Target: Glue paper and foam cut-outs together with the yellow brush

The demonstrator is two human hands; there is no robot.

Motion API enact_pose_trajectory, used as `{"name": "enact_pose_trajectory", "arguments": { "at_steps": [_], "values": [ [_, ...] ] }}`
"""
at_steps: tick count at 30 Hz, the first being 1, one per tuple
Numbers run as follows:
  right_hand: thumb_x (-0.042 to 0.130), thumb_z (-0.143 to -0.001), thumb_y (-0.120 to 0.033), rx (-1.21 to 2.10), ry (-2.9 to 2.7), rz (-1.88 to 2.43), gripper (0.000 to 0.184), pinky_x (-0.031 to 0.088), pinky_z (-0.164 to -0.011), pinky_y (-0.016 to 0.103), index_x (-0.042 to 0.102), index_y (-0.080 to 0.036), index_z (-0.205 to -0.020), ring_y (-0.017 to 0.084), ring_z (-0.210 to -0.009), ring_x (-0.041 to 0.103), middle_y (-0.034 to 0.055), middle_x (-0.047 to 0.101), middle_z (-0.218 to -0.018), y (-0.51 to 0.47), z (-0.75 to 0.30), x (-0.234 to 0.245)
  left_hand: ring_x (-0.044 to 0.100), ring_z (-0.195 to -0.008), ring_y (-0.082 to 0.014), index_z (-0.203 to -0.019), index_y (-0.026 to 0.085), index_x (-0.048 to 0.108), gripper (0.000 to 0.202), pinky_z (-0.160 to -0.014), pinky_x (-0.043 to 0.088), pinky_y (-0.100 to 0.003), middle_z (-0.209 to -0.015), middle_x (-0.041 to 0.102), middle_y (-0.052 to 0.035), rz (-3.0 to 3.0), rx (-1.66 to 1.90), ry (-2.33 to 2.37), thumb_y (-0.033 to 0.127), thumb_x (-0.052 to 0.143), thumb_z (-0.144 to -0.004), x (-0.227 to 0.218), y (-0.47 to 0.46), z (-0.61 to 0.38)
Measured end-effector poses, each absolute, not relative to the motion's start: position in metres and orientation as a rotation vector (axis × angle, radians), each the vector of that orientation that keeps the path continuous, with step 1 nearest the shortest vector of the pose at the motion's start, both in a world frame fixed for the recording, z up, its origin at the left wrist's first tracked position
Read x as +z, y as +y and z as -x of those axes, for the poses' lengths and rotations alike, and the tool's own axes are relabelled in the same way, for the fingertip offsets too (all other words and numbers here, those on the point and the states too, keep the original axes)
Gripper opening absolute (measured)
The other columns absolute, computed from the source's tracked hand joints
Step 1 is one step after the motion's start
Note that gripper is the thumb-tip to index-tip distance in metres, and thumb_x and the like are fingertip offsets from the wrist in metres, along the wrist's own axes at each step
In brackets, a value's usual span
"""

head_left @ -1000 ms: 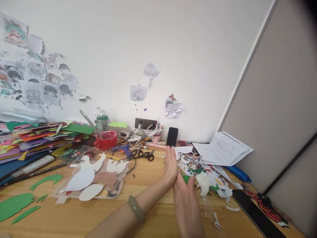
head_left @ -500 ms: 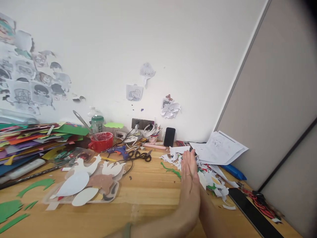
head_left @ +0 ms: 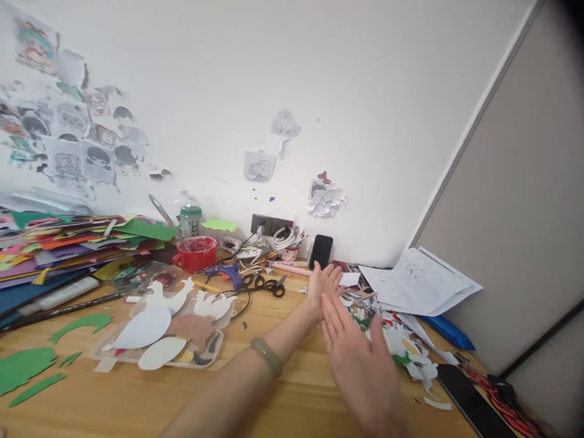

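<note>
My left hand (head_left: 323, 287) reaches forward over the table, palm turned up and fingers spread, holding nothing. On its wrist is a pale bangle (head_left: 267, 357). My right hand (head_left: 358, 365) is closer to me, its fingers stretched out flat and its thumb apart. The right fingertips meet the heel of the left palm, or overlap it. Beyond and to the right of both hands lies a heap of paper scraps (head_left: 404, 340), partly hidden by them. A black phone (head_left: 322, 250) stands upright behind the left fingers.
At left, a clear plastic tray (head_left: 98, 353) holds paper cut-outs, beside green paper pieces (head_left: 27, 368) and a stack of coloured sheets (head_left: 41, 249). Behind are a red cup (head_left: 201, 257), a glue gun (head_left: 230, 275) and scissors (head_left: 276, 287). White drawing sheets (head_left: 424, 280) lie at right.
My palms were pressed together upright; now they have come apart, the left sliding forward and turning up, the right drawing back. The view has swung slightly left.
</note>
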State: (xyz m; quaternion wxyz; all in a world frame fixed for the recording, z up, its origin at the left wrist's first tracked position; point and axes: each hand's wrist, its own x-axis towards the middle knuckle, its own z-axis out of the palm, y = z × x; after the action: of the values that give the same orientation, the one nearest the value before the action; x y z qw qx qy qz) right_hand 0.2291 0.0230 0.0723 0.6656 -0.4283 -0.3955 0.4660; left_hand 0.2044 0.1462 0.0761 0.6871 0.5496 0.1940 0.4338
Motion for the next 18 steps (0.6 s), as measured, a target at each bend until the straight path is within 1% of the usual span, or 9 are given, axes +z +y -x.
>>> {"name": "enact_pose_trajectory", "arguments": {
  "at_steps": [2,4,7,10,12,14,15,16,18],
  "values": [
    [0.022,-0.078,-0.069,1.192,-0.79,0.805,0.068,0.028,-0.1,0.041,0.059,-0.022,-0.109,0.02,-0.117,0.042,0.0097,0.049,-0.127,0.021,-0.24,0.078,0.031,-0.127,-0.0171,-0.139,0.011,0.011,0.08,-0.1,0.034,-0.036,-0.141,0.028,-0.0096,-1.187,0.988,0.298,0.049,-0.026,-0.079,0.083,0.15,-0.195],
    [0.029,-0.078,-0.067,1.226,-0.652,0.669,0.064,0.027,-0.101,0.037,0.056,-0.022,-0.114,0.019,-0.119,0.04,0.0076,0.044,-0.132,0.024,-0.255,0.081,0.033,-0.126,-0.0165,-0.139,0.014,0.015,0.08,-0.099,0.034,-0.035,-0.14,0.031,-0.0087,-1.122,0.987,0.127,0.054,-0.022,-0.08,0.09,0.147,-0.187],
    [0.034,-0.078,-0.064,1.13,-0.581,0.641,0.06,0.03,-0.1,0.036,0.053,-0.022,-0.118,0.019,-0.12,0.039,0.0062,0.04,-0.135,0.029,-0.276,0.084,0.031,-0.127,-0.0184,-0.139,0.015,0.015,0.08,-0.1,0.032,-0.037,-0.14,0.03,-0.0096,-0.999,0.923,-0.052,0.057,-0.018,-0.08,0.098,0.138,-0.179],
    [0.029,-0.08,-0.063,1.021,-0.71,0.703,0.059,0.029,-0.1,0.038,0.053,-0.025,-0.117,0.019,-0.121,0.037,0.0053,0.039,-0.136,0.032,-0.282,0.083,0.032,-0.126,-0.0196,-0.139,0.016,0.017,0.082,-0.099,0.032,-0.039,-0.139,0.033,-0.0096,-0.997,0.876,-0.04,0.059,-0.019,-0.079,0.102,0.133,-0.181],
    [0.027,-0.082,-0.061,0.891,-0.92,0.799,0.053,0.026,-0.101,0.041,0.053,-0.031,-0.117,0.019,-0.123,0.034,0.0008,0.039,-0.136,0.036,-0.275,0.079,0.034,-0.126,-0.0186,-0.139,0.016,0.016,0.082,-0.099,0.033,-0.038,-0.139,0.034,-0.009,-1.041,0.896,-0.03,0.057,-0.021,-0.079,0.101,0.132,-0.189],
    [0.035,-0.084,-0.055,0.761,-1.105,0.905,0.041,0.02,-0.103,0.043,0.054,-0.034,-0.114,0.019,-0.126,0.029,-0.002,0.04,-0.135,0.046,-0.265,0.075,0.039,-0.123,-0.0159,-0.139,0.016,0.017,0.076,-0.095,0.038,-0.035,-0.138,0.035,-0.0065,-1.162,0.967,0.099,0.049,-0.022,-0.083,0.097,0.128,-0.2],
    [0.044,-0.082,-0.049,0.737,-1.148,0.937,0.036,0.016,-0.104,0.044,0.056,-0.031,-0.112,0.02,-0.126,0.028,-0.0007,0.041,-0.134,0.053,-0.262,0.074,0.042,-0.12,-0.0145,-0.138,0.017,0.022,0.073,-0.093,0.04,-0.033,-0.136,0.038,-0.005,-1.237,1.004,0.204,0.044,-0.02,-0.085,0.095,0.126,-0.205],
    [0.051,-0.081,-0.043,0.722,-1.165,0.963,0.034,0.012,-0.105,0.046,0.056,-0.027,-0.111,0.021,-0.126,0.027,0.0017,0.041,-0.134,0.061,-0.262,0.074,0.045,-0.118,-0.0133,-0.135,0.016,0.031,0.071,-0.092,0.04,-0.031,-0.132,0.043,-0.004,-1.309,1.032,0.315,0.039,-0.018,-0.088,0.093,0.122,-0.21],
    [0.057,-0.08,-0.035,0.711,-1.189,1.014,0.033,0.017,-0.101,0.054,0.057,-0.019,-0.108,0.026,-0.122,0.032,0.0073,0.044,-0.13,0.081,-0.27,0.078,0.05,-0.112,-0.012,-0.121,0.012,0.051,0.076,-0.089,0.041,-0.025,-0.121,0.054,-0.0041,-1.417,1.036,0.478,0.034,-0.016,-0.089,0.089,0.115,-0.216]
  ]
}}
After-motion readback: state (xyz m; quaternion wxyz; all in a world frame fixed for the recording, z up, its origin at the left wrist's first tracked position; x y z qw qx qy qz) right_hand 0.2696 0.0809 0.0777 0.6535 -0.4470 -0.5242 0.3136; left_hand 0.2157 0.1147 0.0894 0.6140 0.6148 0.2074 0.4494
